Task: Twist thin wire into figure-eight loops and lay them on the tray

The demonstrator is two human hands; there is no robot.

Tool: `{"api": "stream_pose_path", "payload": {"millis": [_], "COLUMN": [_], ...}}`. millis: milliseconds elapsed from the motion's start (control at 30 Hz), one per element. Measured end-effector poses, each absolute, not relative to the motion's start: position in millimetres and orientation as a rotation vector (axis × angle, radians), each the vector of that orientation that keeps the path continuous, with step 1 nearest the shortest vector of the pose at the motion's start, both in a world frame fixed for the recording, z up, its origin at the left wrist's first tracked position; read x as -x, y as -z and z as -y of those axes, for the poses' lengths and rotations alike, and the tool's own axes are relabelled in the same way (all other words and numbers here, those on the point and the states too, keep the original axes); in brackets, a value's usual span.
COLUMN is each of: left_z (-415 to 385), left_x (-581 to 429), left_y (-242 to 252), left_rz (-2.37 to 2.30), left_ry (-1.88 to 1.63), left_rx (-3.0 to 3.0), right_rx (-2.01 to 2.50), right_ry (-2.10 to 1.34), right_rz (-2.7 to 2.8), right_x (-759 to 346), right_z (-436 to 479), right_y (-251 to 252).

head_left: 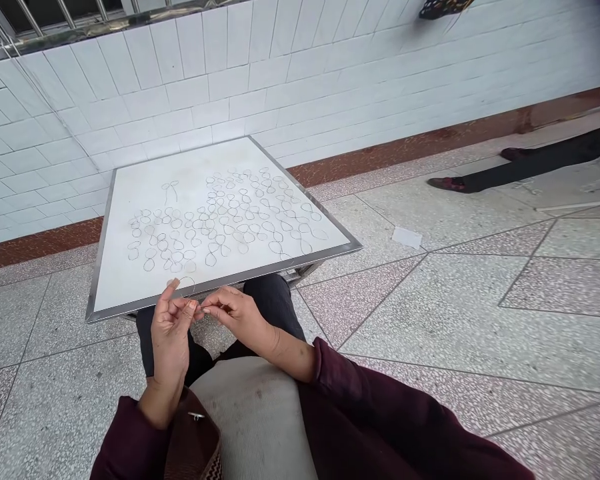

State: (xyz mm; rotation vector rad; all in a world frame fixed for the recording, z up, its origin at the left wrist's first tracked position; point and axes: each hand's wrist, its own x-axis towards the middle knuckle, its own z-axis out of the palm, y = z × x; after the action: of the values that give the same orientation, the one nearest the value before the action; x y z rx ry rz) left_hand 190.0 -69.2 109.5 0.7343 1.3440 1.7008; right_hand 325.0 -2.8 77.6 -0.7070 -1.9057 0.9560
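Head view: left hand (170,333) and right hand (235,313) meet fingertip to fingertip just below near edge of tabletop (220,283), both pinched narrow on one thin wire loop (187,285). Loop rises from pinch over tabletop edge — nearer left hand, long axis unclear. Loop fine, dark, rounded. Finished loops (225,217) lie spread flat beyond, well apart from hands.
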Motion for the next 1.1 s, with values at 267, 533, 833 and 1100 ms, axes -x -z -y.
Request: {"api": "stream_pose_path", "payload": {"millis": [267,533,833,1100], "left_z": [70.6,73.1,70.6,69.3], "left_x": [-190.7,-195.3,-192.9,-187.0], "left_y": [-110.0,-111.9,-113.7,-120.0], "left_rz": [-1.337,-1.3,-1.292,-1.346], "left_ry": [-1.757,-1.864,-1.917,-1.968], "left_rx": [-0.687,-0.718,-0.76,-0.725], "right_rx": [0.572,0.424,0.411,0.616], "right_ry": [-0.825,-0.67,-0.642,-0.812], "right_rz": [1.933,1.983,1.985,1.858], "right_x": [-325.1,-326.4,-326.4,-329.4], "right_z": [1.3,-2.1,-0.1,-0.5], "right_y": [-74.3,-74.8,-76.0,-79.3]}}
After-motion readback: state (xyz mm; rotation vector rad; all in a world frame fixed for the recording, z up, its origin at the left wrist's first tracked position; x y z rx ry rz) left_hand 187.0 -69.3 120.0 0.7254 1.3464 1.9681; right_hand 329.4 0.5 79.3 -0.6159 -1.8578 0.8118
